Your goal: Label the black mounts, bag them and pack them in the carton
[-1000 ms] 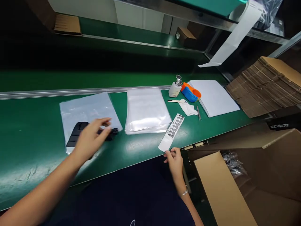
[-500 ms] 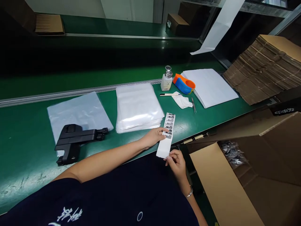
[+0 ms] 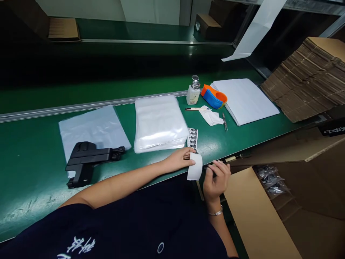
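Observation:
My left hand (image 3: 181, 158) pinches a strip of printed labels (image 3: 192, 137) at the table's front edge. The strip's blank white end (image 3: 195, 168) bends over toward me, and the printed part lies beyond my fingers. Off to the right of the strip, my right hand (image 3: 217, 180) is raised with its fingers curled together; whatever is between the fingertips is too small to make out. A stack of clear plastic bags (image 3: 160, 124) lies just beyond my left hand. Left of it, a black T-shaped plastic device (image 3: 90, 160) rests partly on a clear bag (image 3: 99, 126).
Along the back stand a pump bottle (image 3: 193, 94) and an orange-blue tape dispenser (image 3: 214, 97). Nearby lie a pen (image 3: 195, 109), a white tissue (image 3: 211, 117), tweezers (image 3: 224, 122) and white sheets (image 3: 246, 102). Flattened cardboard (image 3: 304, 79) and an open carton (image 3: 258, 216) occupy the right.
My right hand has left the strip's lower end and moved right and upward. The blank end now curls up over my left fingers. The view has shifted slightly.

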The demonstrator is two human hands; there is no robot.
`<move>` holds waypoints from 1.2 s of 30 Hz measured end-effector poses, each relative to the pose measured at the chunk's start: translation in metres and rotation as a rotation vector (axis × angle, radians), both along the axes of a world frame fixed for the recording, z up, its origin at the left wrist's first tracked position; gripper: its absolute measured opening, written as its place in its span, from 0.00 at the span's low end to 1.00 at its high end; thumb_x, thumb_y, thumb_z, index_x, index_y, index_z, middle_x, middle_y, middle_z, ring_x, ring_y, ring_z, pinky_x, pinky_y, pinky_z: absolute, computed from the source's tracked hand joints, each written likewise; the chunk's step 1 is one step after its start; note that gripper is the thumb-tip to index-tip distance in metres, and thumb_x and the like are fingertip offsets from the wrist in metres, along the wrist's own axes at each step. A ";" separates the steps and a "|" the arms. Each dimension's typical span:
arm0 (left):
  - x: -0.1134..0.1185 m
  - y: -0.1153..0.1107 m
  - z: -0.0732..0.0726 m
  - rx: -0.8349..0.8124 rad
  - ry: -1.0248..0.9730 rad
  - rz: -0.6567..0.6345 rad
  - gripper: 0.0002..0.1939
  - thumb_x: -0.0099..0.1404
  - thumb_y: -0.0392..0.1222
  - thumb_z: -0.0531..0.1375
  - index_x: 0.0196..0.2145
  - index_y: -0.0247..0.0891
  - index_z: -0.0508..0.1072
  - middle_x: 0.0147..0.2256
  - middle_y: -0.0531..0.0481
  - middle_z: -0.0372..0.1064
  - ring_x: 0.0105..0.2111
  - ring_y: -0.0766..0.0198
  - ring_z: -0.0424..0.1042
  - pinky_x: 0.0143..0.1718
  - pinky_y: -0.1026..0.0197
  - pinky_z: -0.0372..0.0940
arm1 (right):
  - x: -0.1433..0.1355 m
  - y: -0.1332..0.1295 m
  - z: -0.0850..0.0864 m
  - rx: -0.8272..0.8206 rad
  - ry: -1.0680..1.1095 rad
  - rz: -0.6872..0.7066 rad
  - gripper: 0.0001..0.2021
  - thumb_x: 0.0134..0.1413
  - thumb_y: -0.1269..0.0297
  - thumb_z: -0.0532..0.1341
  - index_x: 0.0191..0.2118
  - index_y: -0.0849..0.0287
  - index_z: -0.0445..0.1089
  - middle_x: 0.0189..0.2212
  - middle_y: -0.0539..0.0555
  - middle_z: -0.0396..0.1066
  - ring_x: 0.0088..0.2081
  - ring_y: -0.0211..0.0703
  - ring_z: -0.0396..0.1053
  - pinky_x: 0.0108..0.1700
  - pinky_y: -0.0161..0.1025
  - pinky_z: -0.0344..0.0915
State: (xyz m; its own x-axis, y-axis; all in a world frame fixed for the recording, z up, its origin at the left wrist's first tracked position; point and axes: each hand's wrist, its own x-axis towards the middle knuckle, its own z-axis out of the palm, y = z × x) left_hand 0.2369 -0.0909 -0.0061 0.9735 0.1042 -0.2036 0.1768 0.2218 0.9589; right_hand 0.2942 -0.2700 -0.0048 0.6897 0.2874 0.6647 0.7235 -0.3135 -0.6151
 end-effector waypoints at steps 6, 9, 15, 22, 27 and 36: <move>-0.002 -0.001 0.018 0.274 0.016 0.009 0.43 0.58 0.42 0.64 0.68 0.39 0.50 0.62 0.37 0.61 0.59 0.45 0.64 0.62 0.46 0.54 | 0.022 0.020 0.000 -0.040 0.526 0.304 0.28 0.63 0.60 0.55 0.66 0.55 0.50 0.58 0.65 0.64 0.55 0.51 0.69 0.55 0.54 0.66; -0.033 0.024 0.043 0.425 0.039 0.082 0.36 0.58 0.46 0.64 0.63 0.42 0.62 0.58 0.42 0.67 0.58 0.43 0.66 0.62 0.46 0.54 | 0.032 0.038 -0.006 -0.247 0.548 0.321 0.31 0.62 0.58 0.55 0.68 0.57 0.47 0.59 0.67 0.62 0.55 0.52 0.69 0.56 0.55 0.65; -0.176 0.157 0.057 0.963 0.224 0.411 0.24 0.64 0.53 0.54 0.53 0.43 0.73 0.58 0.47 0.68 0.62 0.46 0.58 0.66 0.43 0.45 | 0.042 0.059 0.004 0.050 0.447 0.213 0.18 0.58 0.55 0.59 0.50 0.59 0.69 0.59 0.64 0.64 0.62 0.56 0.61 0.62 0.59 0.55; -0.256 0.155 0.014 0.903 0.311 0.610 0.25 0.68 0.46 0.47 0.58 0.38 0.67 0.65 0.42 0.55 0.69 0.49 0.41 0.68 0.41 0.41 | -0.022 0.148 0.032 -0.096 0.814 0.761 0.11 0.57 0.56 0.61 0.30 0.57 0.70 0.53 0.61 0.71 0.62 0.56 0.60 0.63 0.59 0.52; -0.226 0.098 0.010 0.810 0.257 0.685 0.22 0.68 0.37 0.48 0.59 0.40 0.64 0.65 0.42 0.52 0.69 0.50 0.43 0.67 0.40 0.44 | -0.091 0.199 0.041 -0.427 0.640 0.949 0.10 0.55 0.57 0.59 0.25 0.54 0.67 0.51 0.57 0.71 0.63 0.55 0.56 0.64 0.60 0.47; -0.211 0.079 0.012 0.868 0.210 0.760 0.22 0.68 0.33 0.46 0.57 0.37 0.64 0.61 0.39 0.58 0.67 0.49 0.48 0.66 0.40 0.50 | -0.110 0.201 0.040 -0.663 0.547 0.837 0.10 0.53 0.61 0.57 0.23 0.55 0.63 0.49 0.56 0.72 0.60 0.55 0.60 0.65 0.63 0.30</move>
State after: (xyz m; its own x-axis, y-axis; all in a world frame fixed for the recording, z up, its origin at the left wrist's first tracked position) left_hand 0.0256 -0.0115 0.0058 0.5565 0.8277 0.0724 0.4533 -0.3755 0.8084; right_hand 0.1841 -0.0688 0.0352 0.2706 0.9569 -0.1050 0.5472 -0.2427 -0.8010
